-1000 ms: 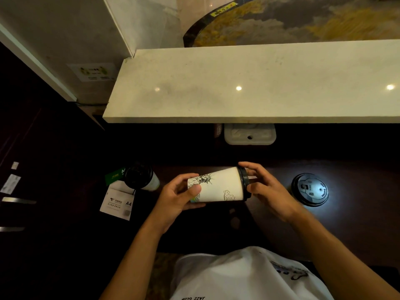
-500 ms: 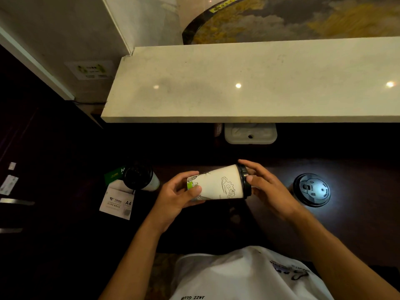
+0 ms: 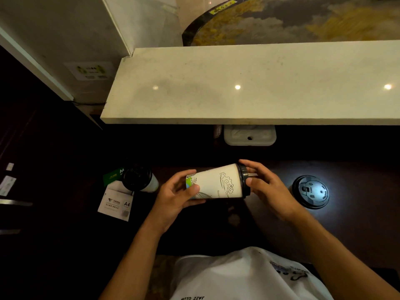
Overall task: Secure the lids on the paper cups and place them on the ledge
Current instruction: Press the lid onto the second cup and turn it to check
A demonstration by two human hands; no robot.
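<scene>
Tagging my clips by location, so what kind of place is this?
Probably a café or drinks counter: a pale stone ledge above a dark counter, lidded takeaway paper cups, and a spare lid.

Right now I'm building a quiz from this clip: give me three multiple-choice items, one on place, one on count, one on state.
1. Where is the loose lid?
A. on the ledge
B. on the dark counter, right of the hands
C. on the label

2. How many cups show?
A. one
B. two
C. four

3. How is the held cup lying?
A. upright on the ledge
B. on its side, lid to the right
C. upside down on the counter

Answers:
1 B: the loose lid lies on the counter, apart from the right hand.
2 B: the held cup and a second cup by the label.
3 B: the left hand grips its base; its lid faces the right hand; the ledge bears no cup.
</scene>
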